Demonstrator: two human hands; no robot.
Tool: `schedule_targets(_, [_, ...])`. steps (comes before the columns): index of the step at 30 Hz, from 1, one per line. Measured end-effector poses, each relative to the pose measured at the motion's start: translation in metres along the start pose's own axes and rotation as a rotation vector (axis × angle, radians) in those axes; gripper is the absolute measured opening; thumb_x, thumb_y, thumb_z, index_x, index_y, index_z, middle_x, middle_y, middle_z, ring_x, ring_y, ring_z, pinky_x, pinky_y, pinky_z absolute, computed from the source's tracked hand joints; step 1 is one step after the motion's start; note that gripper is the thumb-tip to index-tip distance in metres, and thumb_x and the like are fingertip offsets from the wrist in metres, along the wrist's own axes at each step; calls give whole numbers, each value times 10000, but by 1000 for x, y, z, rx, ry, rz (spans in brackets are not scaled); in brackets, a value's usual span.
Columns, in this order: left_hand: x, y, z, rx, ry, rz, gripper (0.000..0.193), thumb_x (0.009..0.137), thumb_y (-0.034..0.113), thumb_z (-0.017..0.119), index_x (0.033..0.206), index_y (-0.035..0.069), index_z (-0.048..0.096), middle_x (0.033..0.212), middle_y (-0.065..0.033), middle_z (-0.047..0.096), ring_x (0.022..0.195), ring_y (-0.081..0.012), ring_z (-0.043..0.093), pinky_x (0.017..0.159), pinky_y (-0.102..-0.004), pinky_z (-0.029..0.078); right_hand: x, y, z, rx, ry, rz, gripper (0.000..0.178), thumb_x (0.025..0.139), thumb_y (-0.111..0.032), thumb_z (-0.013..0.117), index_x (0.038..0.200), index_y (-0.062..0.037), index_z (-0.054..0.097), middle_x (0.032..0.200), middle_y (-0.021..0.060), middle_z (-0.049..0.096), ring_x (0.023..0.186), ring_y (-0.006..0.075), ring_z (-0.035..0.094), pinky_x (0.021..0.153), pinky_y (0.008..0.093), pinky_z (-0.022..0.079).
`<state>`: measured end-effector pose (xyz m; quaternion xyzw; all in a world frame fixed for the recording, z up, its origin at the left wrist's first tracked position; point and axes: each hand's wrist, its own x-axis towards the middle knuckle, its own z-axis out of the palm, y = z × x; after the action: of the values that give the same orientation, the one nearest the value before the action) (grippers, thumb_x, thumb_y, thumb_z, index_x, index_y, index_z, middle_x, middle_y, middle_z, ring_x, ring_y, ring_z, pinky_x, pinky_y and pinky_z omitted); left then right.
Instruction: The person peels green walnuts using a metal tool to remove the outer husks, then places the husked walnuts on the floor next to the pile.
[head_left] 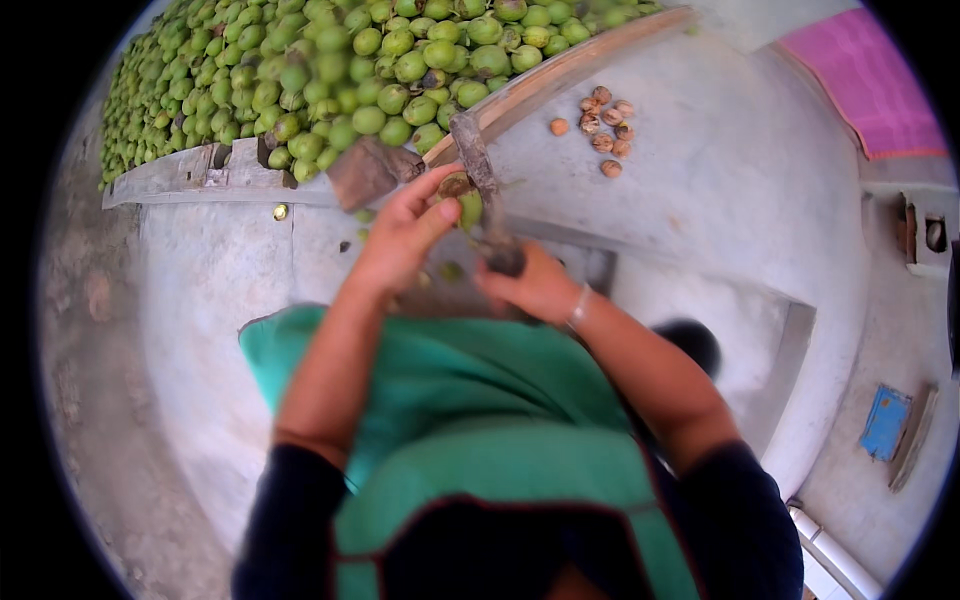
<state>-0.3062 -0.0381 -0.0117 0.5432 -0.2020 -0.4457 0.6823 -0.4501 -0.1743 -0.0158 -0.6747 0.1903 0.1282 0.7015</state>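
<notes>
My left hand (pixel 410 225) is closed around a green-husked walnut (pixel 470 208), with a brown patch near its top. In my right hand (pixel 535 285) is the dark handle of a knife (pixel 480 165). Its worn, stained blade points away from me and lies against the right side of the walnut, close to my left fingertips. Motion blurs both hands a little, so I cannot tell how deep the blade sits in the husk. Below my hands are blurred green bits (pixel 450 271).
A large heap of green walnuts (pixel 400 70) lies at the far left behind wooden boards (pixel 560 75). A wood block (pixel 375 175) stands at the boards' corner. Several brown husked walnuts (pixel 603 142) sit on the concrete at right. A green apron (pixel 480 360) covers my lap. Pink cloth (pixel 870 80) lies far right.
</notes>
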Motion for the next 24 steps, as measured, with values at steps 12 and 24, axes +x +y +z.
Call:
schedule_targets(12, [1,-6,23,52,255,169,467,912,415,452,1118,0,512,982,-65,578,889,-145,528,792,-286,418,-6,-11,10,146,-95,-23,181,779,-171,640,859,-26,568,672,19,563,572,89,539,540,254,451])
schedule_targets(24, [-5,-11,33,-34,196,19,434,935,404,290,914,50,540,702,-56,528,607,-119,455,553,-249,361,-6,8,8,-285,16,-301,333,743,-229,638,958,13,560,709,134,590,630,233,556,620,343,459])
